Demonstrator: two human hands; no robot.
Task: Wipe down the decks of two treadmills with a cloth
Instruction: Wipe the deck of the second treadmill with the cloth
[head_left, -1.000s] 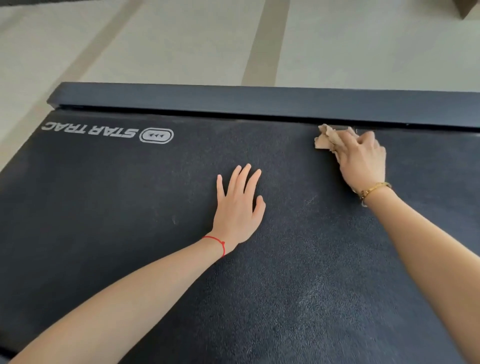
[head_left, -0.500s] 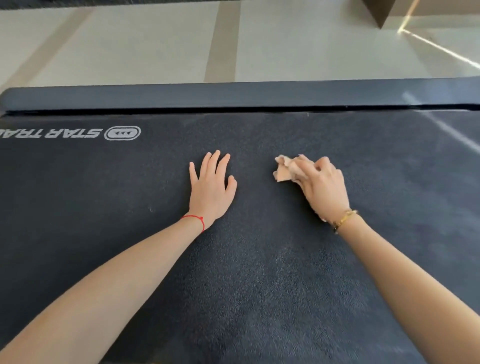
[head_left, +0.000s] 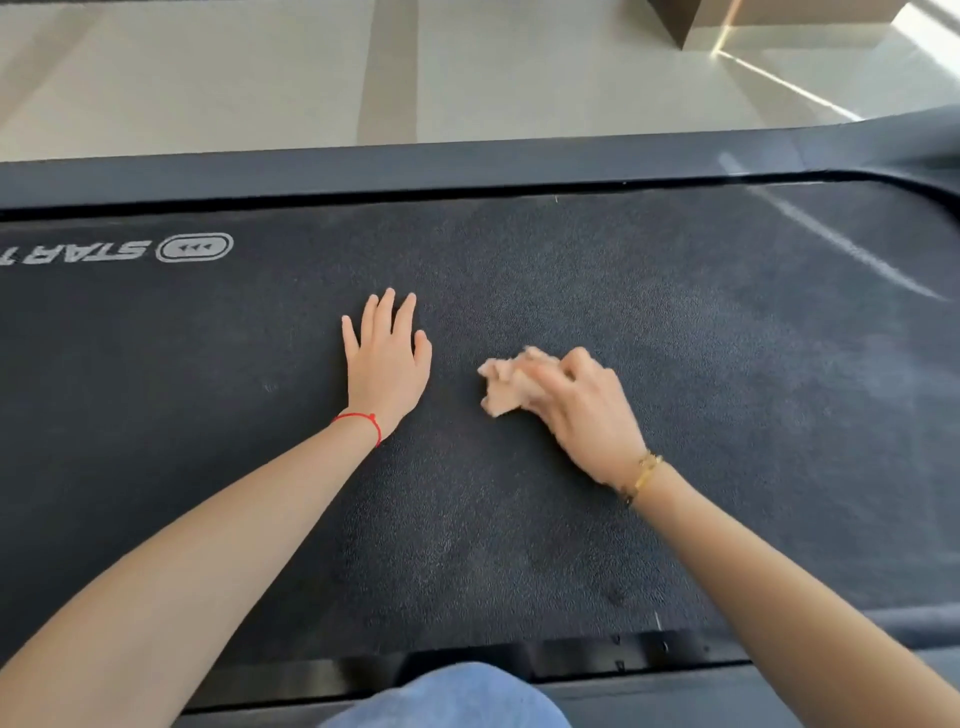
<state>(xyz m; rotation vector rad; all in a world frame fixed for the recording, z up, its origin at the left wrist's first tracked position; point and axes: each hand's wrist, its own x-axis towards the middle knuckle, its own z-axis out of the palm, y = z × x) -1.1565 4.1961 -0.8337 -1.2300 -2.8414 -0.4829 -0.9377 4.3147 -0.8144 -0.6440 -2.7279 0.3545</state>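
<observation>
On the treadmill deck (head_left: 519, 519), her left hand (head_left: 387, 366) lies flat, fingers spread; just right of it, her right hand (head_left: 582, 410) clutches a crumpled cloth (head_left: 501, 382).

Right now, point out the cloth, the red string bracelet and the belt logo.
cloth (head_left: 501, 387): head view, crumpled exposed end.
red string bracelet (head_left: 359, 419): head view, strand across left wrist.
belt logo (head_left: 195, 248): head view, oval badge centre.

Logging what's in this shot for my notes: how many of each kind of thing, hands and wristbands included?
Hands: 2, left hand flat on the belt, right hand gripping the cloth
Cloths: 1, cloth
Treadmill belts: 1, belt
Wristbands: 2, red string, gold bracelet
Total: 6
</observation>
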